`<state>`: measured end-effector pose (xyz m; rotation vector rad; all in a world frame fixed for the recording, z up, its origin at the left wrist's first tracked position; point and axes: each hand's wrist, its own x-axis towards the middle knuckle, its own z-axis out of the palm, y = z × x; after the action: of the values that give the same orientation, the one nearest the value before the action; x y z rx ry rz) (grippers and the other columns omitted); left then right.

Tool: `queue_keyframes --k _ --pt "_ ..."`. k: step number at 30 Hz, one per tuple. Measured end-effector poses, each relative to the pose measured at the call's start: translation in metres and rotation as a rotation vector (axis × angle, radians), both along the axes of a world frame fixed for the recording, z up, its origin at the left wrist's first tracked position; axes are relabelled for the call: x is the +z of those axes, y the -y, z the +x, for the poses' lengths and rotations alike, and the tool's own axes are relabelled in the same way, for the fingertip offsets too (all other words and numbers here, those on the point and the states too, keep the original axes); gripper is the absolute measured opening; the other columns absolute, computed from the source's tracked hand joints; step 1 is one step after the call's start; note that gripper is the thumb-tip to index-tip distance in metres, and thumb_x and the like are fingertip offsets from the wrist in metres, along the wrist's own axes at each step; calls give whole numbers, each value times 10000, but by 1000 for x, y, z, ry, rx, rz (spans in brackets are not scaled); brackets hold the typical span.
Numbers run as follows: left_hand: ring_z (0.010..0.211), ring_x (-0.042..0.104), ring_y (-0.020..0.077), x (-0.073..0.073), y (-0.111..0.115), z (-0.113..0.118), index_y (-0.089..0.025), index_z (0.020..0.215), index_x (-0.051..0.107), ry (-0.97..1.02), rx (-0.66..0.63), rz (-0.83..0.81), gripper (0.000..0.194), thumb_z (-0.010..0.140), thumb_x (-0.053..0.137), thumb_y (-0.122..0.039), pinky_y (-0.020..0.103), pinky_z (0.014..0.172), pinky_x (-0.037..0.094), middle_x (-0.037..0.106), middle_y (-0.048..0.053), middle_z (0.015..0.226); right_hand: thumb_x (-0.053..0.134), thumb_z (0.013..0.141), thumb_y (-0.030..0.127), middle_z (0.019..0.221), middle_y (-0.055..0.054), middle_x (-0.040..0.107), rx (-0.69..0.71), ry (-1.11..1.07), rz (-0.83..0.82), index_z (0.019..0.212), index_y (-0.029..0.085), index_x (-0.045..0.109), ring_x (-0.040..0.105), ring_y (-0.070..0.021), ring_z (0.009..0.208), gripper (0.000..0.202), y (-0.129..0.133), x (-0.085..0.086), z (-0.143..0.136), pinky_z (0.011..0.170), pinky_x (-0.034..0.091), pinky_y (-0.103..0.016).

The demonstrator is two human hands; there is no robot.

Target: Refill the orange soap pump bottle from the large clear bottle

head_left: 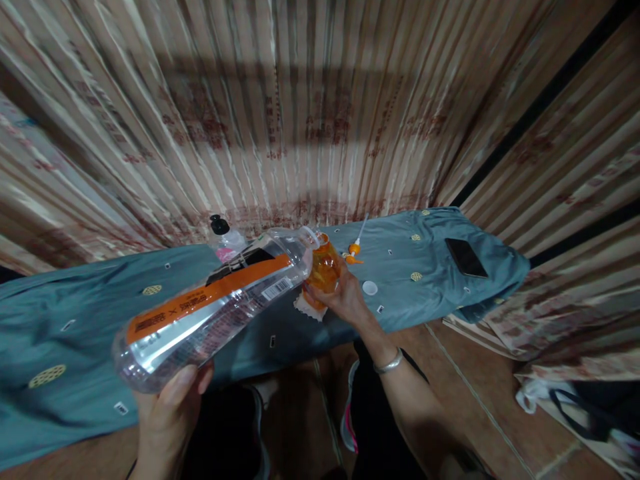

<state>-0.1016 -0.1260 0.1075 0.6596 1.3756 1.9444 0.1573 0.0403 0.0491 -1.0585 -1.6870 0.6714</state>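
Observation:
My left hand [175, 393] grips the lower end of a large clear bottle [215, 313] with an orange and silver label. The bottle is tilted, its uncapped mouth up and to the right, right at the opening of a smaller orange translucent bottle [324, 268]. Whether the two mouths touch I cannot tell. Wrapped round the orange bottle is my right hand [343, 293], with a bracelet on the wrist. An orange pump head [355, 249] with a pale tube lies just beyond that hand. Close by on the cloth is a round white cap [370, 288].
A teal patterned cloth [425, 293] covers the long narrow surface. On it a dark phone [466, 257] lies at the right, and a black-topped bottle [227, 239] stands at the back. Striped curtains [320, 120] hang behind. Bags [575, 407] sit at lower right.

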Motion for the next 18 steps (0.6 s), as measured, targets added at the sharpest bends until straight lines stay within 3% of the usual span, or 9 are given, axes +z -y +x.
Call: queue_keyframes --k 4,9,11,18 --pt "559 575 149 -6 2 -5 -301 1013 753 -30 -21 -19 587 498 1033 -318 245 437 506 733 -68 764 928 806 380 1395 -127 809 -5 -1 6 1523 242 607 798 -351 1284 798 0 0 0 1109 672 -531" --pt "531 509 132 5 -1 4 -312 974 759 14 75 3 593 437 1011 -291 224 402 426 635 -89 702 928 798 355 1411 -139 803 -6 9 -13 1514 220 616 786 -347 1312 793 0 0 0 1132 659 -508" --pt "529 496 141 7 -1 3 -328 969 768 16 16 -21 608 411 1003 -270 244 411 445 644 -78 709 929 795 362 1401 -139 808 -4 9 -23 1511 217 617 787 -350 1311 794 1 1 0 1130 661 -507" --pt "577 541 175 -3 4 -8 -345 986 761 -20 0 -57 572 461 985 -305 274 425 483 674 -53 770 920 792 377 1384 -120 823 5 10 -37 1507 239 616 802 -352 1284 788 2 6 0 1090 685 -515"
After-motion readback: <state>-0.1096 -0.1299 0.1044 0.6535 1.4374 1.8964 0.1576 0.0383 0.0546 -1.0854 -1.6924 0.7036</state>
